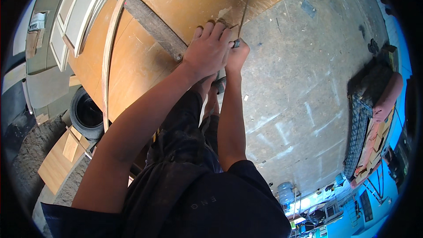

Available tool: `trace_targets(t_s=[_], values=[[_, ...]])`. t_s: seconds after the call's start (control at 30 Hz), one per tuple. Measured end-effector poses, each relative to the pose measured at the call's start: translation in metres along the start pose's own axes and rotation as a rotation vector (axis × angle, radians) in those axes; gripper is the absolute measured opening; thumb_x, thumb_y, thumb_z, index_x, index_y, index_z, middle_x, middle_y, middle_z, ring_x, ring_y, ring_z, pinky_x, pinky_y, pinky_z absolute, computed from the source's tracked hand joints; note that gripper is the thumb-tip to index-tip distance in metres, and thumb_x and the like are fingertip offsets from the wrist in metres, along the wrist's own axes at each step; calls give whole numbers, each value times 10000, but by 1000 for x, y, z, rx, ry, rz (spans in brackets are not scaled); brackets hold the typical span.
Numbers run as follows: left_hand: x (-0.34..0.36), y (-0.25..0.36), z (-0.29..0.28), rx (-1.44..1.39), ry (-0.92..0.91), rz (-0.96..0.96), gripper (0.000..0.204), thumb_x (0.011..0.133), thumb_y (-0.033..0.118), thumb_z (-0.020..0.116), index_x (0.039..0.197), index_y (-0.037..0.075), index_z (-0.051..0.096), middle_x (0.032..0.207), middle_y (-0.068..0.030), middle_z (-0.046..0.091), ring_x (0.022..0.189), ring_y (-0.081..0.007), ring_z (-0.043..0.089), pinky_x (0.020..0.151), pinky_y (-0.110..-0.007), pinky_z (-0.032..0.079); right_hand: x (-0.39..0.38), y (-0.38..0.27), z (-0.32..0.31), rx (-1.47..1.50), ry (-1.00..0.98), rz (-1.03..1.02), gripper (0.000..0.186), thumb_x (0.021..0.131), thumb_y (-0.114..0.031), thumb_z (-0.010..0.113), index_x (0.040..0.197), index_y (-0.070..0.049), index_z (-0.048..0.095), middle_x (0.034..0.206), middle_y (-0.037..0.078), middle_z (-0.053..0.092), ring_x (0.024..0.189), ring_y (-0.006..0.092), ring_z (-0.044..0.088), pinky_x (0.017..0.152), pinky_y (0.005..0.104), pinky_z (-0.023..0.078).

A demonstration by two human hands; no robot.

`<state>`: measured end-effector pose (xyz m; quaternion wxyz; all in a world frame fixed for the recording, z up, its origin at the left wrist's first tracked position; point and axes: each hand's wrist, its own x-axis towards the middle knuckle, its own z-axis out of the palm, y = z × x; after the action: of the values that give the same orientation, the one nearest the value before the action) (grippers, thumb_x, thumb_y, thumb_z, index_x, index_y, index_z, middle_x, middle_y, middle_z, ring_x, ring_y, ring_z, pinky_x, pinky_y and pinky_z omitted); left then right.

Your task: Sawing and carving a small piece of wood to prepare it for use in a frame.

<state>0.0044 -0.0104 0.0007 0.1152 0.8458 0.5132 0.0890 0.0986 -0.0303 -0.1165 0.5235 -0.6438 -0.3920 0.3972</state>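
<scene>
Bent fingers side by side, my left hand (207, 47) presses down at the near right part of a large plywood sheet (194, 0). Whatever lies under its palm is hidden. Close against it, just off the sheet's edge, my right hand (237, 56) is a closed fist around a dark grip. From that fist a long, thin, straight tool (246, 8) runs away from me; seen almost edge-on, its exact kind does not show. A grey, worn wooden beam (150, 24) lies across the sheet and ends beside my left wrist.
Left of the beam runs a narrow wooden strip (110, 57). White frames (72, 15) lean at the far left, above a black tyre (88, 113). Concrete floor (299, 75) spreads to the right, toward a padded seat (374, 123). A clear blue water bottle (285, 194) stands lower right.
</scene>
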Motion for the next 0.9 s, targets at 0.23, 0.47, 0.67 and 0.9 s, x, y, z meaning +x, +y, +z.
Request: trace_targets(t_s=[0.23, 0.47, 0.67, 0.9], values=[[3, 3, -3, 8, -16, 0, 278, 894, 215, 595, 1097, 34, 535, 1069, -143, 532, 1015, -322, 511, 836, -431, 402, -11, 38, 12, 57, 30, 95, 293, 827, -120, 682, 620, 11, 521, 513, 100, 463, 488, 168, 410, 480, 361, 383], [-2, 2, 3, 22, 51, 22, 265, 890, 215, 596, 1072, 34, 531, 1050, -146, 526, 1003, -322, 511, 829, -432, 399, -100, 81, -20, -290, -93, 263, 221, 837, -160, 656, 687, 2, 649, 649, 201, 650, 579, 314, 654, 553, 433, 482], [-1, 3, 5, 17, 8, 15, 239, 893, 213, 589, 1042, 37, 528, 1055, -143, 530, 995, -323, 512, 817, -437, 400, -38, 44, -8, -119, -65, 149, 195, 842, -142, 648, 733, 18, 629, 619, 206, 600, 535, 268, 603, 527, 400, 443], [1, 7, -3, -7, 22, -12, 284, 900, 219, 578, 1097, 22, 524, 1085, -153, 534, 1019, -332, 512, 837, -447, 405, -71, 82, -15, -218, -91, 188, 227, 870, -141, 626, 712, 21, 602, 596, 130, 584, 576, 146, 531, 524, 370, 434]])
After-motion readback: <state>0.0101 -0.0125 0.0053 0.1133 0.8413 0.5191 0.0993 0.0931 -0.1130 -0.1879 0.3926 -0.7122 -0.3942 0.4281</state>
